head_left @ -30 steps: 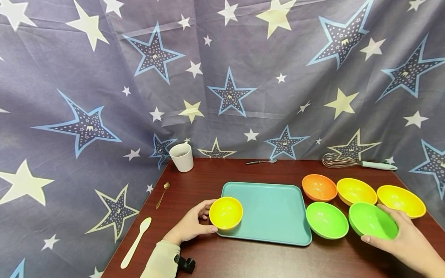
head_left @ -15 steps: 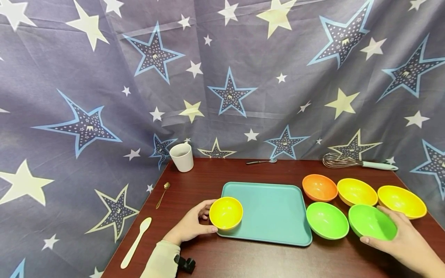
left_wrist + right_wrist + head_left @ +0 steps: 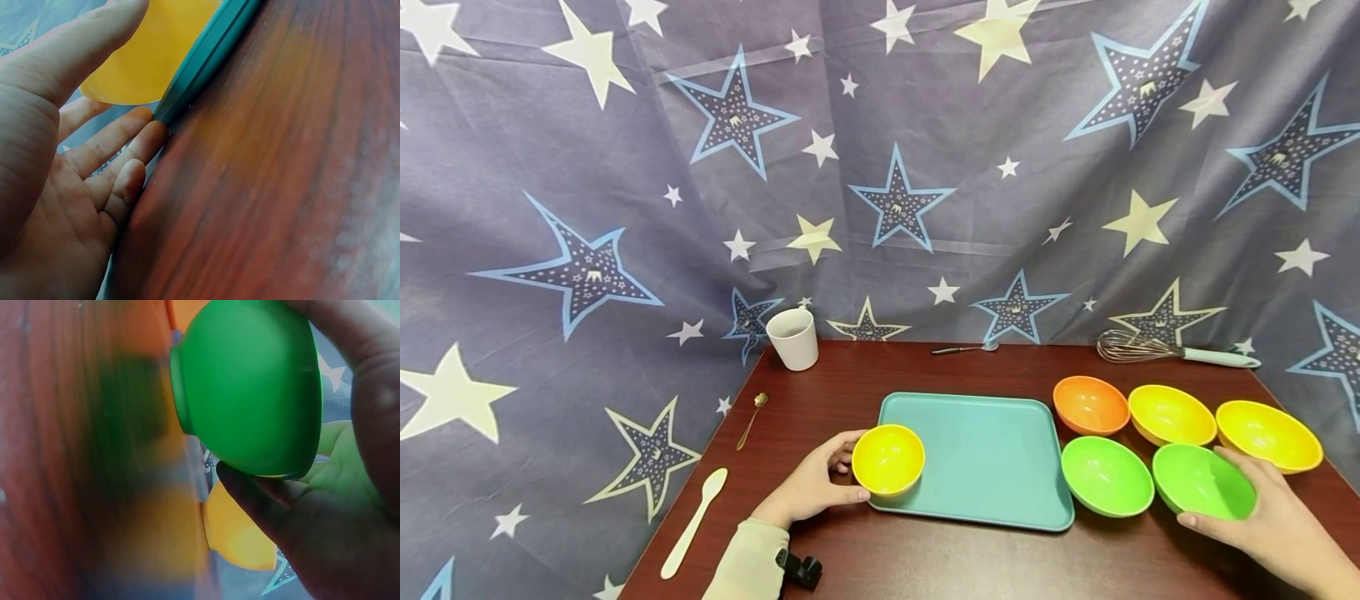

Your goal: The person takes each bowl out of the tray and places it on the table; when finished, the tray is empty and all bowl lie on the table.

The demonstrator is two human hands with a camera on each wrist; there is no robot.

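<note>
In the head view a small yellow bowl point(image 3: 888, 461) stands on the left end of a teal tray point(image 3: 992, 458). My left hand point(image 3: 816, 483) holds it from the left, thumb in front and fingers behind. In the left wrist view the fingertips point(image 3: 150, 128) reach the tray's edge by the bowl. At the right, my right hand point(image 3: 1273, 517) grips a green bowl point(image 3: 1202, 482) by its right side. From the right wrist, that bowl's outer wall and foot show beside the tabletop; whether the foot touches it, I cannot tell.
Another green bowl point(image 3: 1107, 477), an orange bowl point(image 3: 1090, 406) and two yellow bowls point(image 3: 1171, 415) crowd the right side. A whisk point(image 3: 1172, 350) and a dark-handled utensil point(image 3: 964, 349) lie along the back. On the left are a mug point(image 3: 793, 340), a gold spoon point(image 3: 751, 421) and a cream spoon point(image 3: 695, 523).
The green bowl in my right hand has settled slightly lower and more level since a second ago. My left hand and the small yellow bowl have stayed put.
</note>
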